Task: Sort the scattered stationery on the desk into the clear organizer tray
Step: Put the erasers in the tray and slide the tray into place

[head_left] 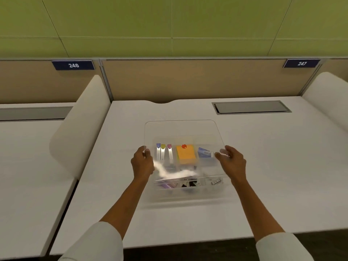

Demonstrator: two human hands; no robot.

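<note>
The clear organizer tray [188,199] sits mid-desk. In it lie three slim pieces with blue, yellow and pink tips [163,153], an orange sticky-note pad [185,156] with a red dot [184,146] on top, a small blue box [204,152], black binder clips [190,184], a purple item [166,185] and a strip of staples [216,181]. A clear flat lid [180,130] hovers tilted over the tray's far half. My left hand [142,162] grips its left edge and my right hand [232,162] its right edge. White glare on the lid blurs the tray's middle.
The white desk [116,185] has rounded white dividers at the left [79,129] and right [327,95]. A grey cable hatch [251,107] is set in at the back right. A tan partition with number plates 246 and 247 stands behind.
</note>
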